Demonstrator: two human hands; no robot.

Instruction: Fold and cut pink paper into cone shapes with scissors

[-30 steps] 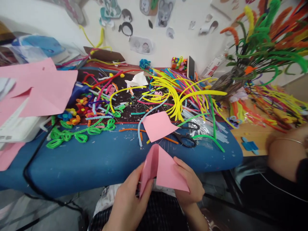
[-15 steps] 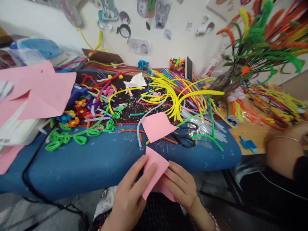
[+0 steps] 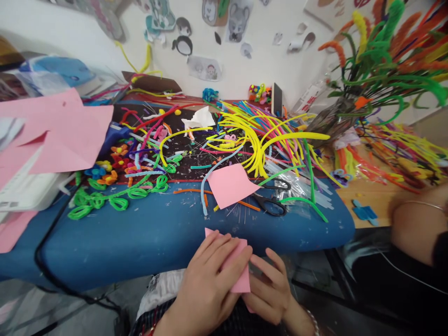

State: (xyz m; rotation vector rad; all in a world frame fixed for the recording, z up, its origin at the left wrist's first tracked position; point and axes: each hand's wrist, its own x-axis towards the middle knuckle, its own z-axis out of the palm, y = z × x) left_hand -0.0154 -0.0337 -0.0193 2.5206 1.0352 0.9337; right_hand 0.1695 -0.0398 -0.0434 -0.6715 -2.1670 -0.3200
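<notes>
paper (image 3: pixel 242 282) is held folded just short of the table (image 3: pixel 140 242): the left hand (image 3: pixel 210 275) clasps it from above, the right hand (image 3: pixel 268 287) grips its lower edge. the step seems to be pressing a fold, which calls for even layers. beyond, a sheet (image 3: pixel 233 184) lies by scissors (image 3: pixel 262 201); pipe cleaners (image 3: pixel 257 156) crowd the flat space.

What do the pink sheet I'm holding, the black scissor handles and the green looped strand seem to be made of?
Pink sheet: matte paper or thin card, by its straight edges. Black scissor handles: probably plastic, smooth and evenly dark. Green looped strand: likely pipe cleaner, fuzzy-looking and bent into loops.
</notes>
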